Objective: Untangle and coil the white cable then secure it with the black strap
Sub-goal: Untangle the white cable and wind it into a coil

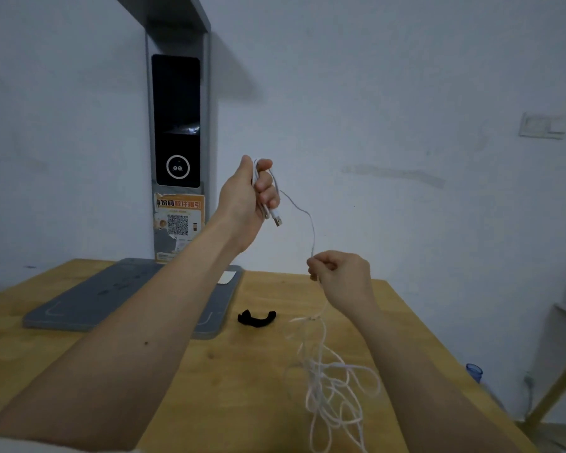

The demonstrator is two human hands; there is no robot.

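Fingers (264, 183) of my left hand (245, 197) were curled round a few loops of the cable (309, 223), held up in front of the wall (406, 93), well above the surface (111, 371). A plug (276, 220) hung out just below that fist. From there a single strand ran down and to the right to my right hand (340, 276), whose thumb and forefinger pinched it, the other fingers folded in. Below that hand the cable dropped to a loose tangle (334, 384) lying on the wooden surface near its right edge, partly blurred, so I could not tell how the loops crossed.

The strap (257, 318) lay on the surface, curved, left of the tangle and apart from it, between the tangle and a grey pad (89, 308). The pad lay flat toward the back left, my left forearm crossing over it, and a small white card (226, 277) sat at its far right corner.

Behind the pad a grey post (178, 132) stood against the wall, with a black panel (176, 120) on its face and an orange sticker (179, 220) with a square code beneath. Far right on the wall was a pale switch plate (541, 125). A blue cup (474, 371) showed just past the right edge of the surface.
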